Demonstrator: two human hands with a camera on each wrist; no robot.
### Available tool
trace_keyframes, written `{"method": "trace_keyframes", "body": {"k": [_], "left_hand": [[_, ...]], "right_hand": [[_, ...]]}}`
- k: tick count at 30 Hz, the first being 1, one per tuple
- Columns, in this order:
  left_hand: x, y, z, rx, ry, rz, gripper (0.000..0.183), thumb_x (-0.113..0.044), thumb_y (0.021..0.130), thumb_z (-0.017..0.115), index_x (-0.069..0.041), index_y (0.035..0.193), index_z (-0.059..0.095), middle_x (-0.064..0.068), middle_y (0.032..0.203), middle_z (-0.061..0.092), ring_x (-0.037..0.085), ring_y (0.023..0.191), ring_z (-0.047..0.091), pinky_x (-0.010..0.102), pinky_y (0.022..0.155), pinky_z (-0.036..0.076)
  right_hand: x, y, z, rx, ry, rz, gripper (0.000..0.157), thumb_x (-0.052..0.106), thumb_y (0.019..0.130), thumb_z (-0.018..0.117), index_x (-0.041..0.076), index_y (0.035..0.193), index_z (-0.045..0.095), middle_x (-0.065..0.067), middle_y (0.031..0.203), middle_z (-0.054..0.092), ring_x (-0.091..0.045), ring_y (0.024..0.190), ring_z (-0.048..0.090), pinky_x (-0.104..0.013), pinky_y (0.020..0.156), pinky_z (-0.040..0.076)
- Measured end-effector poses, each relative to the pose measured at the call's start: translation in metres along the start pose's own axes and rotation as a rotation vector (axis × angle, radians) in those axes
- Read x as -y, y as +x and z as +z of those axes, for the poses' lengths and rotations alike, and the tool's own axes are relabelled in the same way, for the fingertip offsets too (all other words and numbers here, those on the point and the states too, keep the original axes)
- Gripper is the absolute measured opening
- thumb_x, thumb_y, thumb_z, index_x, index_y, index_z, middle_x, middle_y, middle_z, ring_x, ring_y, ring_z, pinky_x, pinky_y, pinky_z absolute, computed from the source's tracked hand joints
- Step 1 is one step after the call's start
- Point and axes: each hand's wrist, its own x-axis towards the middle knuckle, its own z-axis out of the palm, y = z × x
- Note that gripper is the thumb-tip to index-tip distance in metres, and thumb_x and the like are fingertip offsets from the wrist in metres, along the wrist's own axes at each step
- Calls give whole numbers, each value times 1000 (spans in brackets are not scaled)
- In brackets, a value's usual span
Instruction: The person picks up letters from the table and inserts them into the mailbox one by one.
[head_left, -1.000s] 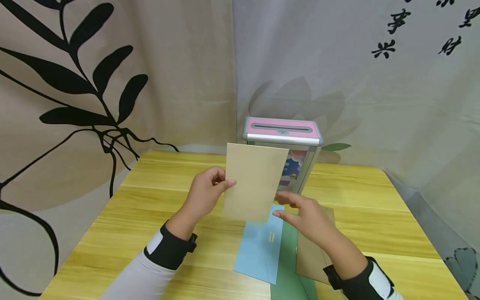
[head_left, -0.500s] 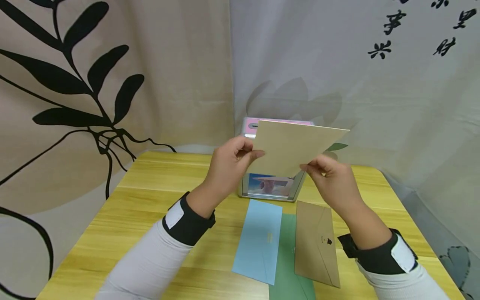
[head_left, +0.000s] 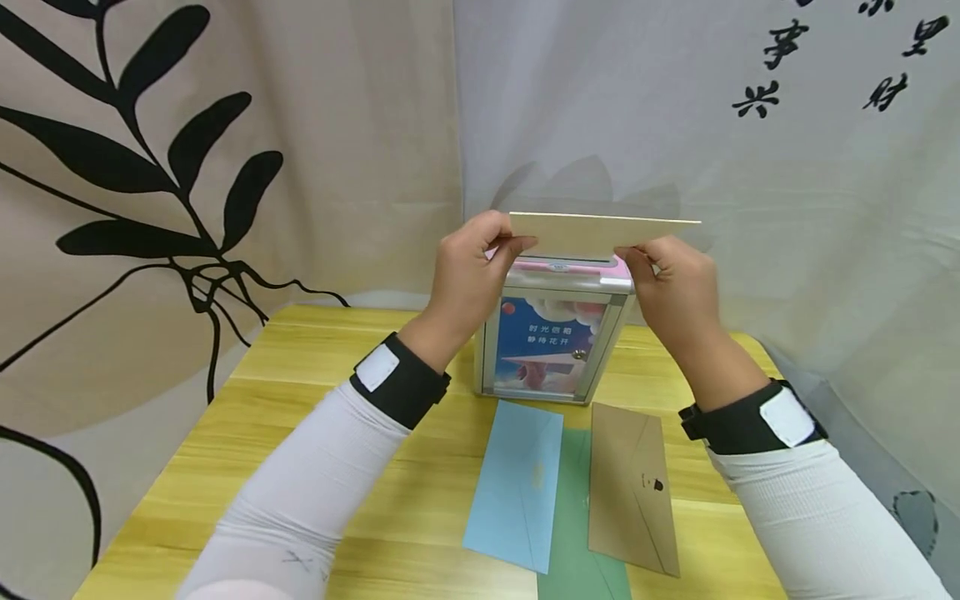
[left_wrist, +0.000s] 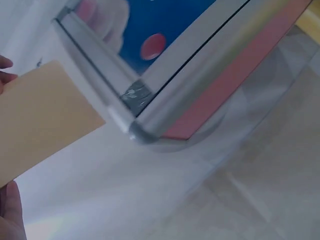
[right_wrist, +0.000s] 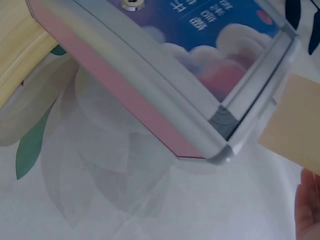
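A cream envelope (head_left: 588, 235) is held up, tilted nearly edge-on to the head view, over the pink top of a silver-framed letter box (head_left: 551, 342). My left hand (head_left: 476, 262) pinches its left end between thumb and fingers. At the opposite end, my right hand (head_left: 670, 279) pinches it the same way. The envelope's lower edge overlaps the slot in the head view, hiding most of the slot. In the left wrist view the envelope (left_wrist: 47, 117) shows beside a corner of the box; the right wrist view has the envelope (right_wrist: 298, 125) past the other corner.
Three envelopes lie on the wooden table (head_left: 315, 367) in front of the box: a blue one (head_left: 513, 483), a green one (head_left: 581, 542) partly under its neighbours, and a brown one (head_left: 633, 492). A printed cloth (head_left: 360, 150) hangs behind the table.
The right hand has come up and taken hold of the envelope's other end. Both hands have raised the envelope to the box top and tilted it flatter, uncovering the box front.
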Motion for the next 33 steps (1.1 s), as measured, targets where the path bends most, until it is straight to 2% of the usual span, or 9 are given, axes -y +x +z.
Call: {"method": "trace_keyframes", "body": {"k": [4, 8, 11, 17, 21, 25, 27, 30, 33], "left_hand": [[9, 0, 7, -10, -9, -28, 15, -6, 87, 68, 2, 78, 60, 13, 76, 63, 22, 75, 61, 24, 73, 51], [15, 1, 12, -1, 6, -49, 17, -8, 88, 68, 2, 78, 58, 12, 73, 59, 22, 73, 58, 25, 70, 48], [17, 4, 15, 17, 30, -79, 18, -9, 89, 67, 1, 78, 56, 11, 73, 57, 22, 73, 57, 24, 69, 46], [17, 16, 19, 62, 46, -168, 22, -14, 92, 64, 0, 80, 51, 9, 73, 52, 21, 70, 52, 23, 66, 38], [21, 21, 22, 106, 50, -255, 25, -15, 92, 63, -4, 78, 45, 7, 72, 43, 21, 69, 47, 24, 65, 33], [29, 22, 30, 167, 77, -324, 26, -16, 93, 62, -6, 78, 43, 5, 73, 45, 20, 70, 48, 23, 63, 33], [33, 20, 34, 200, 80, -361, 26, -16, 93, 61, -6, 77, 42, 5, 72, 45, 20, 69, 48, 23, 62, 32], [39, 15, 41, 242, 75, -419, 27, -15, 96, 58, -8, 77, 40, 5, 71, 44, 21, 68, 50, 23, 57, 32], [45, 11, 47, 265, 81, -449, 27, -12, 98, 55, -9, 76, 39, 4, 71, 43, 20, 71, 53, 24, 56, 33]], "right_hand": [[-8, 1, 9, 9, 3, 13, 4, -2, 84, 69, -6, 85, 68, -19, 76, 67, -32, 68, 61, -40, 61, 42], [-15, 2, 15, 21, 4, 25, 5, -1, 86, 68, -6, 86, 68, -19, 80, 69, -31, 67, 61, -41, 61, 44], [-18, 3, 17, 59, 20, 58, 6, 0, 87, 67, -6, 89, 68, -19, 83, 70, -33, 70, 64, -42, 62, 47], [-20, 9, 16, 168, 36, 220, 6, 2, 90, 65, -4, 90, 64, -21, 86, 70, -37, 76, 64, -43, 66, 47], [-19, 14, 13, 283, 59, 345, 7, 4, 94, 61, -2, 95, 63, -22, 96, 69, -39, 90, 65, -47, 80, 51], [-18, 18, 9, 368, 73, 481, 13, 11, 98, 57, 2, 105, 63, -19, 111, 68, -38, 103, 64, -48, 85, 51], [-17, 18, 7, 365, 73, 513, 17, 15, 98, 57, 3, 110, 62, -18, 114, 67, -38, 106, 63, -48, 86, 50], [-17, 18, 4, 299, 83, 487, 19, 13, 97, 59, 1, 110, 63, -19, 111, 67, -36, 103, 63, -46, 87, 49], [-17, 18, 1, 219, 94, 424, 17, 10, 96, 60, -3, 107, 64, -20, 104, 69, -32, 96, 64, -31, 85, 48]]}}
